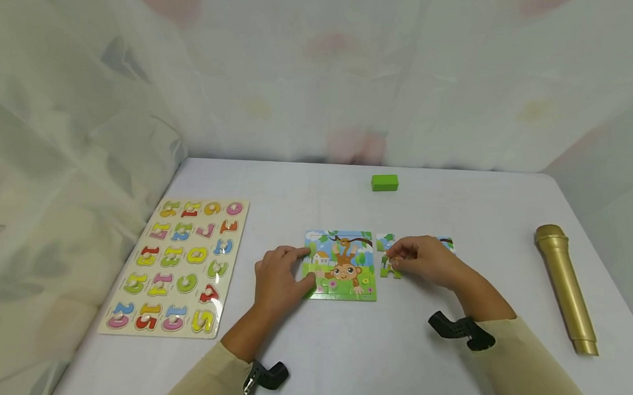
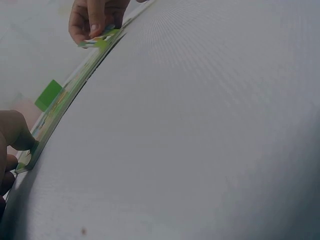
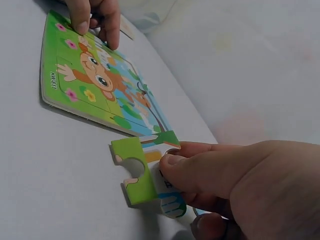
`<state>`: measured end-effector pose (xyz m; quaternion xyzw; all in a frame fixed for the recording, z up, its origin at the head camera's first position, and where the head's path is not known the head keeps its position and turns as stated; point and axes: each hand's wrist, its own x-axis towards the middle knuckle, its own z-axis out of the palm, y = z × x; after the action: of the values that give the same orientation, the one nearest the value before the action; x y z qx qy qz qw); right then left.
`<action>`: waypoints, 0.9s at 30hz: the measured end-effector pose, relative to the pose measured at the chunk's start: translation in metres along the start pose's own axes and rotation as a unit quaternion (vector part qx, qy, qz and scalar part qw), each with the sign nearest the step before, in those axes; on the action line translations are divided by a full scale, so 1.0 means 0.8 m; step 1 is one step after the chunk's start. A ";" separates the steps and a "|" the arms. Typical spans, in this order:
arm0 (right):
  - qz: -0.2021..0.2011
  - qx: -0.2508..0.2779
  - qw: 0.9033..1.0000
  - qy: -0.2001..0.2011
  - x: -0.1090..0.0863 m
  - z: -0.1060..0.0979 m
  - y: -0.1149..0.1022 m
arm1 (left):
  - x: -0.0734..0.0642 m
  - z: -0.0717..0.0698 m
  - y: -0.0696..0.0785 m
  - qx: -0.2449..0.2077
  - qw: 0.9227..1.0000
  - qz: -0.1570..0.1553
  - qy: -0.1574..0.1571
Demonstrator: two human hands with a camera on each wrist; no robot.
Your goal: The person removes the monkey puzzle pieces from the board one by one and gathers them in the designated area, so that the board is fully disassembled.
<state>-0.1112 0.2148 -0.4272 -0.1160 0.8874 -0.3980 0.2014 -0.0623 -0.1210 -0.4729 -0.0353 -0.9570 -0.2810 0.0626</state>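
A monkey jigsaw puzzle (image 1: 345, 263) in a thin square board lies on the table. My left hand (image 1: 283, 280) rests at its left edge, thumb and index finger spread, fingertips on the board; the right wrist view shows these fingertips on its far side (image 3: 95, 22). Just right of the board, my right hand (image 1: 428, 260) pinches a green, white and blue jigsaw piece (image 3: 137, 170) between thumb and fingers. Another piece (image 1: 385, 241) lies beside the board's upper right. Behind my right hand, a further piece (image 1: 447, 243) shows partly, the rest hidden.
On the left lies a wooden number board (image 1: 177, 269) with knobbed number pieces. A green block (image 1: 384, 183) stands toward the back. At the far right is a gold microphone-shaped object (image 1: 567, 290). Patterned cloth (image 1: 343, 74) hangs behind the white table.
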 end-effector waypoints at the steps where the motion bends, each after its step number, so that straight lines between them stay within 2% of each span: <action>1: -0.001 -0.002 1.000 0.002 -0.001 0.000 0.000 | 0.000 0.000 0.000 0.000 1.000 -0.001 0.000; 8: -0.025 -0.023 0.999 0.025 -0.004 0.009 0.003 | -0.001 -0.002 0.000 0.000 1.000 -0.001 -0.002; 16: -0.057 -0.082 0.992 0.082 -0.010 0.025 0.007 | 0.000 -0.001 0.002 0.001 1.000 -0.001 -0.005; 22: -0.072 -0.094 0.985 0.124 -0.012 0.034 0.013 | 0.000 -0.001 0.001 0.007 1.000 -0.003 -0.005; 27: -0.069 -0.093 0.983 0.142 -0.013 0.038 0.014 | 0.000 -0.001 0.000 0.005 1.000 -0.003 -0.005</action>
<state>-0.0890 0.2056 -0.4512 -0.1378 0.9300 -0.3391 0.0335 -0.0625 -0.1212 -0.4725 -0.0335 -0.9588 -0.2764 0.0567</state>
